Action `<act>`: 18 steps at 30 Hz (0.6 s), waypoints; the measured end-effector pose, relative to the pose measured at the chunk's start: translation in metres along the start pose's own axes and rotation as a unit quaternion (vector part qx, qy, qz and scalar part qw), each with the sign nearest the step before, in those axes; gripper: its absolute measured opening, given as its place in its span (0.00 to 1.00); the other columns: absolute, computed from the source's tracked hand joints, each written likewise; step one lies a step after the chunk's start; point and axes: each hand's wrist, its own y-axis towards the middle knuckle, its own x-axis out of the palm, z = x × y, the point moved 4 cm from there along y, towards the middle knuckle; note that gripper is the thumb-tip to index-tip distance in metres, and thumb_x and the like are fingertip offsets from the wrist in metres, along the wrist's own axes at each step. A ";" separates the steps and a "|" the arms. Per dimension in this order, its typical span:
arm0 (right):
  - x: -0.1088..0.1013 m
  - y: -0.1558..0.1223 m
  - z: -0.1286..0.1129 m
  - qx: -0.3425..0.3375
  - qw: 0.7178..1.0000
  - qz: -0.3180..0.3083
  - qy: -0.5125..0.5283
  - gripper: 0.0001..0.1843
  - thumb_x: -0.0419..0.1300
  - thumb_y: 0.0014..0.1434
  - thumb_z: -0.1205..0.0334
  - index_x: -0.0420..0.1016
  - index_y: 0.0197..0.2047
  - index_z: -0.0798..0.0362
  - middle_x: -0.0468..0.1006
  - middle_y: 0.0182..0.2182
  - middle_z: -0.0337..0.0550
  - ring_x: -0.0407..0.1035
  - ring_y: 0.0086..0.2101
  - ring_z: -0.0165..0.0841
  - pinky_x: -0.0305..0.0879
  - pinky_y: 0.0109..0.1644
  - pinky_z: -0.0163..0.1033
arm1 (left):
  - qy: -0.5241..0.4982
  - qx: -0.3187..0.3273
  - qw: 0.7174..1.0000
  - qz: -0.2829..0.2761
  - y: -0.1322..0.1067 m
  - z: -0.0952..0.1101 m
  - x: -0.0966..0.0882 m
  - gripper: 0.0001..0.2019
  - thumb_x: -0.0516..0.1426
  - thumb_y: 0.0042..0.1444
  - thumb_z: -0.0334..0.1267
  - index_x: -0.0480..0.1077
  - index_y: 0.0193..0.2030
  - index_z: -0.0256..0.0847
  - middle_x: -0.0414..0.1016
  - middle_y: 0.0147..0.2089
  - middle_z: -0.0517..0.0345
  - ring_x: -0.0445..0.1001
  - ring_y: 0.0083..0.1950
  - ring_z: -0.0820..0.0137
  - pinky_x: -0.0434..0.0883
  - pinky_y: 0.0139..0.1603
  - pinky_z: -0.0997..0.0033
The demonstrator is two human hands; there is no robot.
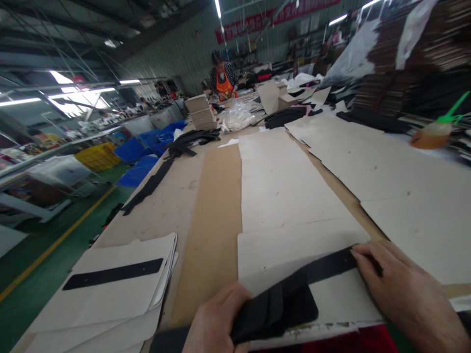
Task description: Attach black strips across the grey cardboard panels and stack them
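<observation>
Black strips (pixel 274 309), gathered in a loose overlapping bundle, are gripped by my left hand (pixel 217 318) at the table's near edge. My right hand (pixel 401 287) pinches the far end of one long black strip (pixel 329 264) between thumb and fingertips. This strip slants across the nearest cream sheet (pixel 272 245), its other end running into the bundle. Whether it lies flat on the sheet all along cannot be made out. To the left is a stack of cream panels (pixel 110 311), and a black strip with small holes (pixel 114 273) lies across its top one.
More cream sheets (pixel 415 166) overlap in rows along the table (pixel 217 196). Black strips (pixel 149 189) lie by the left edge. Farther back are a board stack (pixel 201 113), clear plastic (pixel 239 116) and a person in an orange apron (pixel 224 83). A bottle with a green nozzle (pixel 434 135) stands right.
</observation>
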 end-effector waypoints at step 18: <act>0.009 -0.004 0.011 -0.002 0.998 0.011 -0.058 0.09 0.48 0.64 0.53 0.67 0.38 0.43 0.77 0.37 0.43 0.74 0.32 0.40 0.67 0.30 0.43 | 0.066 -0.166 0.981 0.075 0.040 -0.021 0.005 0.07 0.51 0.61 0.36 0.69 0.42 0.41 0.78 0.39 0.51 0.77 0.42 0.60 0.63 0.40 0.66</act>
